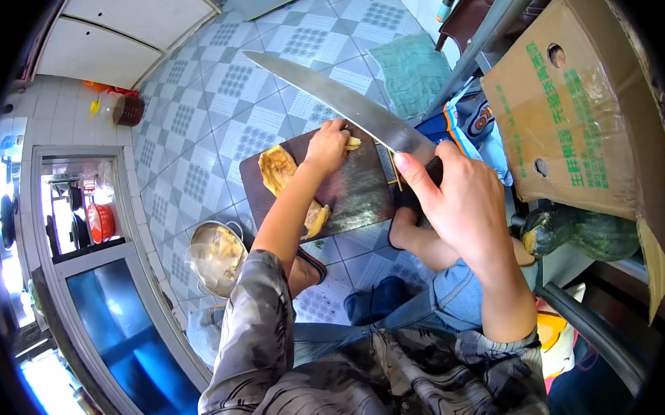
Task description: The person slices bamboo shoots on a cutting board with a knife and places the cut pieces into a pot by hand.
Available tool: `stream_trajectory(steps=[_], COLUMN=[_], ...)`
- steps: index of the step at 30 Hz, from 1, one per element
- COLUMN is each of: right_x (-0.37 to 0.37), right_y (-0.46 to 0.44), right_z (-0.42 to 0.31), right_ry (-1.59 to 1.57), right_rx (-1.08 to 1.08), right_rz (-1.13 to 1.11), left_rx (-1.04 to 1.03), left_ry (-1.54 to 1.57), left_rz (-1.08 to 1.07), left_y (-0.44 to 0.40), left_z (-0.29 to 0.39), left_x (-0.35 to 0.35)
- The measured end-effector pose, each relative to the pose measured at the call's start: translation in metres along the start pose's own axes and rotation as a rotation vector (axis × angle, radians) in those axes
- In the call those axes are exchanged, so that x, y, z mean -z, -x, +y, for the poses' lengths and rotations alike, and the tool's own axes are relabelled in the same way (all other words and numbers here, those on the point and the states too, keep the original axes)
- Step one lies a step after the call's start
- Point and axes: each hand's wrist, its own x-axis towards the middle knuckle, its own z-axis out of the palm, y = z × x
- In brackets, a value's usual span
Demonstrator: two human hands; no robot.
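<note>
My right hand (462, 198) grips the dark handle of a large kitchen knife (335, 97). The blade is raised above the board and points to the upper left. On the dark cutting board (358, 195), my left hand (328, 146) is closed around a piece of yellow-skinned meat (353, 143), one end of which sticks out past the fingers. A larger slab of yellow-skinned meat (277, 170), which looks like chicken, lies at the board's left side. Another piece of meat (317, 218) is by the near edge, partly hidden behind my left forearm.
A metal pot (217, 258) with pale pieces and clear plastic stands left on the tiled floor (231, 86). To the right are a cardboard box (573, 108), a dark green gourd (590, 233) and a blue bag (477, 123). A green cloth (412, 72) lies beyond the board.
</note>
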Motion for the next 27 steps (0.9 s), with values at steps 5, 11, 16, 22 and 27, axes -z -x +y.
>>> stream_trajectory(steps=[5,11,16,22,27], right_x=[-0.004,-0.01,-0.013,-0.022,-0.041], right_y=[-0.006,-0.011,-0.009,-0.004,-0.008], right_z=[0.004,0.004,-0.003,-0.01,-0.002], right_ry=[0.002,0.072,0.118,0.177,0.083], right_rx=[-0.031,-0.091,-0.018,0.015,0.006], right_rz=[0.001,0.014,-0.018,-0.096,-0.15], left_rx=[0.055,0.295,0.194,0.618,1.057], left_ry=[-0.073,0.143,0.156,0.042,0.078], left_rz=[-0.071,-0.083,0.094,0.122,0.519], left_y=[-0.01,0.006,0.067,0.227,0.383], left_z=[0.009,0.003,-0.046,-0.117,-0.168], left_x=[-0.011,0.01,0.101,0.217,0.153])
